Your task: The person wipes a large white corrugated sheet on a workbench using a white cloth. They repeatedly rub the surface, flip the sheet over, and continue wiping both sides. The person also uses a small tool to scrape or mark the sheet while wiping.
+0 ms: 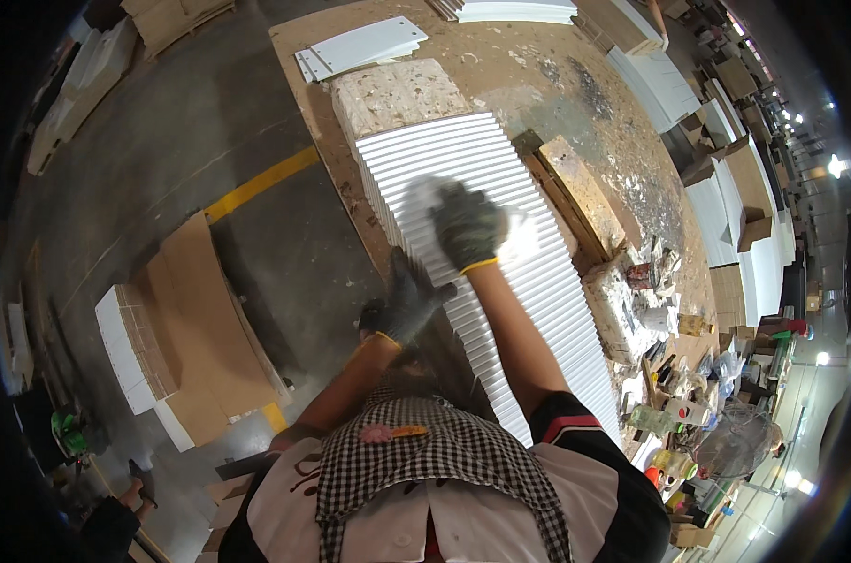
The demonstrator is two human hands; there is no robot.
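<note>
on top of the packed white panels (529,310), your gloved right hand (465,225) has its fingers curled down; a blurred pale thing (422,197) shows at their left side, can't tell if they grip it. your gloved left hand (402,305) is at the row's left side, fingers stretched, thumb spread toward the panel edges; contact unclear. progress: row looks packed and lined up, so arranging seems done; surface work looks underway around your right hand. ridges look alike end to end, so can't tell what's left.

edges: far end butts against a spattered block (402,89); loose white boards (364,47) lie beyond it. right side is tight, wooden block (580,199) just beside the row, then a grimy tin (641,275). left, the table (500,61) ends close to the row; most open room is over the floor (303,216), up to the cardboard (195,338).
</note>
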